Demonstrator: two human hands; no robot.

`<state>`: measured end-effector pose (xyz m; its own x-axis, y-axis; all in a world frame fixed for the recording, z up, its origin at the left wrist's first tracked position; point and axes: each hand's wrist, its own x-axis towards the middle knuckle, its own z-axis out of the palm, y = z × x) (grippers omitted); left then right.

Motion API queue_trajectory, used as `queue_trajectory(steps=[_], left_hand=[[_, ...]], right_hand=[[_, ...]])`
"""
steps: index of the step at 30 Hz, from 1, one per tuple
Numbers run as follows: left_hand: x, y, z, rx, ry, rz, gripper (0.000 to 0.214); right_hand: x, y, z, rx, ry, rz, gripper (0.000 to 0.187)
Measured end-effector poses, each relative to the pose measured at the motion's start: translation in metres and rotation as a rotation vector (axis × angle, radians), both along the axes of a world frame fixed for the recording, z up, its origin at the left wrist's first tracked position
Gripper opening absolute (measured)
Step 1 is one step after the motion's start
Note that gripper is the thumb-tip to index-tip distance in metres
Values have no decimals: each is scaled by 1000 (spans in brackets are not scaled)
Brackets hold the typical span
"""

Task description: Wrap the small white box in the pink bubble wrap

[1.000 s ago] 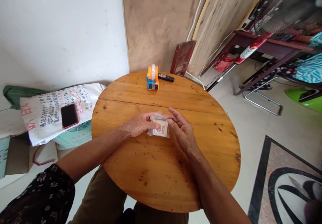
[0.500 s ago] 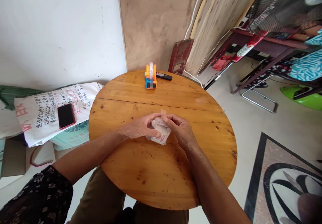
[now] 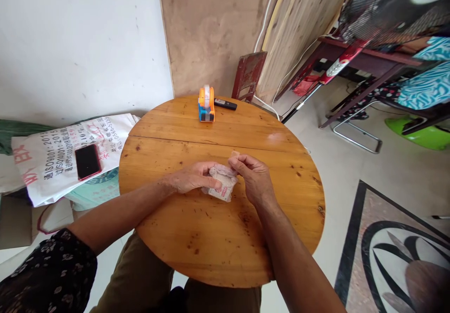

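A small, flat white packet (image 3: 221, 192) with red print, wrapped in crinkled see-through plastic, lies on the round wooden table (image 3: 197, 238). My left hand (image 3: 197, 178) is closed on its left side, thumb pressed across the top face. Just past the packet's upper right edge, my right hand (image 3: 255, 174) pinches a small pale strip (image 3: 235, 154) between thumb and fingers. The strip looks like a piece of tape. Whether its lower end touches the plastic is hidden by the fingers.
An orange and blue tape dispenser (image 3: 206, 104) and a black remote (image 3: 225, 104) stand at the table's far edge. A phone (image 3: 87, 162) lies on a white printed sack (image 3: 58, 148) at left. A fan (image 3: 355, 52), a chair (image 3: 249, 76) and a seated person (image 3: 425, 85) are beyond.
My right hand has moved slightly right, away from my left hand, with the pale strip in its pinch. More of the packet's crumpled upper edge shows. The view has shifted a little.
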<state>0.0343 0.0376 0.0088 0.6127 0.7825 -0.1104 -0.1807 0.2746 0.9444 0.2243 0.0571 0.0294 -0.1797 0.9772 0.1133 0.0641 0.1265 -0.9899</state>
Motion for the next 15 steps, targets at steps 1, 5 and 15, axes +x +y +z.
queue_trajectory(steps=[1, 5, 15], left_hand=[[0, 0, -1, -3, 9, 8, 44], [-2, 0, 0, 20, 97, 51, 41], [-9, 4, 0, 106, 183, 122, 39]], right_hand=[[0, -1, 1, 15, -14, 12, 28], [0, -3, 3, 67, -41, 66, 27], [1, -5, 0, 121, -141, 144, 24]])
